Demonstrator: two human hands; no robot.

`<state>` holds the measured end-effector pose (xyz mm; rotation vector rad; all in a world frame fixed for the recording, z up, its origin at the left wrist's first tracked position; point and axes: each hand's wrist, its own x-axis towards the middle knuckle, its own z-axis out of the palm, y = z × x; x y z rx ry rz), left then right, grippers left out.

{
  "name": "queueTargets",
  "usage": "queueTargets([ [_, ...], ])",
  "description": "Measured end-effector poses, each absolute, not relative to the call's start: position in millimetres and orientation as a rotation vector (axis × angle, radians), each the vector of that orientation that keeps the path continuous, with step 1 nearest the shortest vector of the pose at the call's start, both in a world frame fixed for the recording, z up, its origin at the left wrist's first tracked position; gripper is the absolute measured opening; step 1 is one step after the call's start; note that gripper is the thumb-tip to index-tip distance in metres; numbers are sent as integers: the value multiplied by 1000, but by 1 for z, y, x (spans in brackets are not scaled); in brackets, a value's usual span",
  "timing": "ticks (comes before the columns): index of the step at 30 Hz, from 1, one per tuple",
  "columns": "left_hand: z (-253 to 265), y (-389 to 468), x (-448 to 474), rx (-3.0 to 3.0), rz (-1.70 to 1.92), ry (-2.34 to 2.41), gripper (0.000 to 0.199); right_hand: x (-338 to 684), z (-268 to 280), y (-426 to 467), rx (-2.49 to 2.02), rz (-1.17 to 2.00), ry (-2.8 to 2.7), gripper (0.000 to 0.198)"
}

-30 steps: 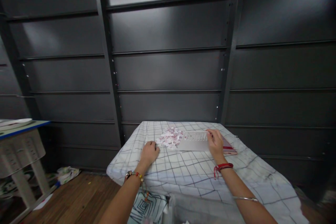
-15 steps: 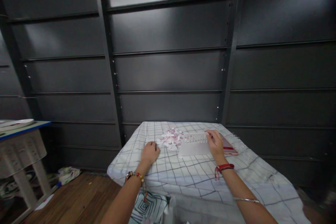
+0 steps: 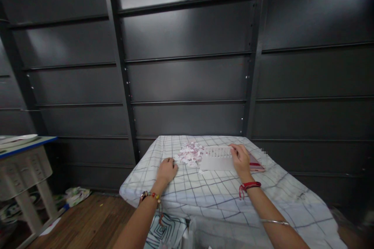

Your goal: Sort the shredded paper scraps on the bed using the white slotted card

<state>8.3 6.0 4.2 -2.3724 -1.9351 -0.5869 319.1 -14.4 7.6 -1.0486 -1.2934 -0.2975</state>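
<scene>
My right hand (image 3: 241, 158) is closed on the upper right edge of a white slotted plastic basket (image 3: 217, 163), which stands on the cloth-covered table. A row of openings runs along its top, and its far side is hidden. Left of the basket, touching or nearly touching it, lies a pile of small white and pink paper scraps (image 3: 189, 154). My left hand (image 3: 167, 169) rests on the cloth near the pile's left front, fingers curled in; what they hold, if anything, is too small to make out. A flat red and pink item (image 3: 256, 164) lies behind my right hand.
The table wears a white checked cloth (image 3: 210, 190). At its near edge sit a translucent bin (image 3: 228, 227) and a patterned black-and-white cloth or bag (image 3: 163, 227). A blue-edged desk (image 3: 32, 144) stands at left, and a dark panelled wall (image 3: 187, 78) rises behind.
The basket's slotted top has tipped slightly, and its lower edge sits a little higher in view. Both hands stay almost in place.
</scene>
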Motion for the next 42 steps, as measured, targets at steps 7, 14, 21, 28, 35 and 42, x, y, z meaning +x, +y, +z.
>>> queueTargets([
  [7, 5, 6, 9, -2365, -573, -1949, 33, 320, 8, -15, -1070, -321, -1256, 24],
  [14, 4, 7, 9, -2364, -571, -1936, 33, 326, 7, -15, -1085, -347, -1234, 25],
  [21, 2, 8, 8, -2365, -581, -1937, 33, 330, 9, -16, -1075, -342, -1226, 25],
  [28, 4, 6, 9, -2361, -574, -1949, 33, 327, 9, -16, -1083, -346, -1256, 26],
  [35, 5, 5, 8, -2364, -582, -1942, 33, 328, 8, -17, -1112, -364, -1237, 25],
  [42, 5, 6, 9, -2360, -579, -1945, 32, 327, 8, -16, -1123, -363, -1244, 26],
])
